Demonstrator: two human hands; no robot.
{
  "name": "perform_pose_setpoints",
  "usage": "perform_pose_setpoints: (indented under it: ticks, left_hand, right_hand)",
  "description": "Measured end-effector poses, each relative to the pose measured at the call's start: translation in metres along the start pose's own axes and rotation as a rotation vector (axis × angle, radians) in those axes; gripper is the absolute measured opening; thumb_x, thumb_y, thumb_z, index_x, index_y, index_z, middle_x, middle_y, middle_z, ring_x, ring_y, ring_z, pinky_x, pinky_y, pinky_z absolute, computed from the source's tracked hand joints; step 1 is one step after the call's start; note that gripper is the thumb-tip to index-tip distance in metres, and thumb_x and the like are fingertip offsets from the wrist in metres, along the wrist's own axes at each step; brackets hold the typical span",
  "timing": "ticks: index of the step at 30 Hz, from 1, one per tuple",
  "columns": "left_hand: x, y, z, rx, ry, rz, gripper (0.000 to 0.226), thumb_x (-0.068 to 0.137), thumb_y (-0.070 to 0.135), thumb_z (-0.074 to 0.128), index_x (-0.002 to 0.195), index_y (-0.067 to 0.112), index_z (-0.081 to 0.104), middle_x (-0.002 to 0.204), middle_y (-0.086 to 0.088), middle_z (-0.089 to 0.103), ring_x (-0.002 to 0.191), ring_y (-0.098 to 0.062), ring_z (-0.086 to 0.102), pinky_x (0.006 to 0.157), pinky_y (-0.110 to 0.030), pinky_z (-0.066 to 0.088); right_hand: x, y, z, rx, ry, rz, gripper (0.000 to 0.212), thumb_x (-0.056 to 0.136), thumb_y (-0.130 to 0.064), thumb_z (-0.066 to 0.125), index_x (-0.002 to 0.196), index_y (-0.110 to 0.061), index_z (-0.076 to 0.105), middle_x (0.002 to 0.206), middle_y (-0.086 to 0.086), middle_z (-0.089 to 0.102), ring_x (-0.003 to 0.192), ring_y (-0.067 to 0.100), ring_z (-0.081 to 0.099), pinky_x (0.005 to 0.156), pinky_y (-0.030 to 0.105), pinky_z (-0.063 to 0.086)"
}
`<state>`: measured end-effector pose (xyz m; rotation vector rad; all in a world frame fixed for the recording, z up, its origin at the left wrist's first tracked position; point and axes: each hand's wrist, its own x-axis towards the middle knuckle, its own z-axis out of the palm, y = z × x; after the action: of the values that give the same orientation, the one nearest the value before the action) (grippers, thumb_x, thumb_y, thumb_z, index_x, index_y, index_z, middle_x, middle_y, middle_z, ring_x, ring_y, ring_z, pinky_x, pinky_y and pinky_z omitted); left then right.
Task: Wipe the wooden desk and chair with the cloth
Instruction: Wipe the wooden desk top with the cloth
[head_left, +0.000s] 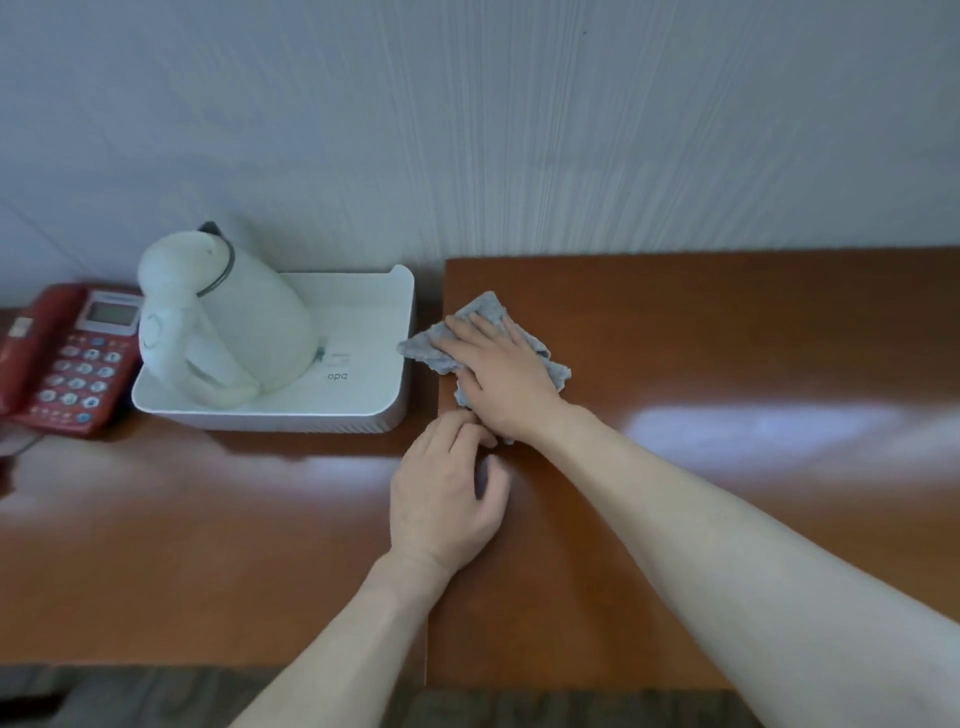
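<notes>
1. The grey cloth (485, 338) lies crumpled on the wooden table (727, 364), near the table's left rear corner; one corner of the cloth overhangs the left edge toward the white tray (363, 410).
2. The right hand (506, 379) lies flat on the cloth with its fingers (462, 332) extended and spread, pressing the cloth onto the surface.
3. The left hand (447, 493) rests just in front of the right hand; its fingers (467, 426) are curled and pinch the near edge of the cloth.
4. A lower wooden surface (182, 545) adjoins the table on the left.
5. The white tray stands on this lower surface, just beside the table edge and close to the cloth.
6. A white electric kettle (223, 322) stands in the left part of the tray.
7. A red telephone (62, 358) sits left of the tray, touching or nearly touching it.
8. A pale textured wall (519, 130) runs behind all items.
</notes>
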<state>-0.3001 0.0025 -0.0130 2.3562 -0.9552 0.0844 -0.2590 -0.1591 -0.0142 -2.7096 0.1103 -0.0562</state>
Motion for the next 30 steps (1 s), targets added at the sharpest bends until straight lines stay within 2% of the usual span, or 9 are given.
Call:
perform_pose_setpoints:
  ticks: [2,5,11,14,17,21,24,28,30]
  left_hand:
    - [-0.014,0.003,-0.009,-0.029,0.028,-0.011,0.009,0.083,0.02,0.055,0.085,0.016,0.062,0.091,0.006,0.062,0.087,-0.016,0.06,0.072,-0.032,0.051]
    - [-0.032,0.002,-0.022,-0.02,0.062,-0.044,0.008,0.081,0.022,0.049,0.08,0.019,0.057,0.082,0.009,0.057,0.079,-0.017,0.057,0.067,-0.031,0.047]
    - [-0.06,0.018,-0.04,-0.021,0.095,-0.239,0.019,0.087,0.027,0.043,0.079,0.016,0.057,0.083,0.004,0.058,0.08,-0.023,0.059,0.065,-0.038,0.049]
    - [-0.074,0.026,-0.044,-0.039,0.082,-0.299,0.018,0.088,0.031,0.044,0.086,0.02,0.059,0.088,0.009,0.058,0.084,-0.017,0.059,0.066,-0.035,0.051]
    - [-0.087,0.027,-0.042,-0.019,-0.003,-0.336,0.017,0.088,0.038,0.046,0.092,0.03,0.061,0.096,0.018,0.056,0.09,-0.008,0.053,0.07,-0.027,0.046]
    - [-0.106,0.023,-0.045,-0.046,-0.116,-0.365,0.004,0.094,0.038,0.056,0.096,0.04,0.058,0.103,0.025,0.051,0.097,-0.002,0.041,0.065,-0.018,0.036]
    - [-0.123,0.023,-0.05,-0.056,-0.148,-0.366,0.002,0.096,0.034,0.058,0.098,0.036,0.059,0.101,0.024,0.051,0.095,-0.002,0.043,0.064,-0.011,0.033]
    - [-0.141,0.025,-0.064,-0.083,-0.205,-0.387,0.007,0.1,0.034,0.055,0.096,0.034,0.059,0.097,0.022,0.053,0.09,-0.006,0.053,0.069,-0.018,0.04]
    - [-0.148,0.026,-0.075,-0.076,-0.289,-0.4,0.012,0.101,0.042,0.051,0.095,0.038,0.06,0.099,0.024,0.055,0.094,-0.003,0.055,0.072,-0.022,0.044]
  right_hand:
    - [-0.018,-0.01,0.0,-0.015,-0.006,-0.026,0.053,0.104,-0.02,0.039,0.156,-0.026,0.039,0.168,-0.002,0.026,0.157,0.017,0.013,0.127,0.038,-0.003]
    - [-0.055,-0.029,0.004,-0.037,-0.037,-0.082,0.05,0.103,-0.025,0.038,0.153,-0.023,0.043,0.168,0.0,0.026,0.156,0.02,0.015,0.127,0.039,-0.001]
    - [-0.135,-0.07,0.018,0.082,-0.113,-0.085,0.056,0.101,-0.029,0.036,0.157,-0.026,0.033,0.17,-0.005,0.018,0.158,0.014,0.004,0.126,0.032,-0.012]
    - [-0.163,-0.086,0.026,0.097,-0.091,-0.055,0.063,0.097,-0.027,0.04,0.159,-0.025,0.03,0.168,-0.007,0.025,0.157,0.009,0.004,0.126,0.031,-0.011]
    - [-0.19,-0.102,0.035,0.125,-0.076,-0.066,0.065,0.089,-0.029,0.045,0.154,-0.029,0.038,0.159,-0.014,0.037,0.155,0.005,0.012,0.126,0.033,-0.003]
    - [-0.216,-0.115,0.042,0.091,-0.077,-0.069,0.069,0.084,-0.03,0.054,0.151,-0.03,0.041,0.16,-0.02,0.031,0.151,0.005,0.019,0.126,0.036,0.0]
    - [-0.235,-0.123,0.046,0.012,-0.087,-0.103,0.051,0.088,-0.027,0.053,0.139,-0.029,0.059,0.162,-0.016,0.032,0.152,0.009,0.02,0.127,0.037,-0.001]
    - [-0.265,-0.139,0.052,0.013,-0.07,-0.145,0.061,0.092,-0.019,0.052,0.152,-0.024,0.043,0.164,-0.015,0.03,0.157,0.01,0.008,0.127,0.037,-0.002]
    - [-0.27,-0.152,0.046,0.092,-0.094,-0.084,0.054,0.094,-0.017,0.052,0.147,-0.024,0.048,0.159,-0.014,0.04,0.155,0.006,0.019,0.126,0.028,0.007]
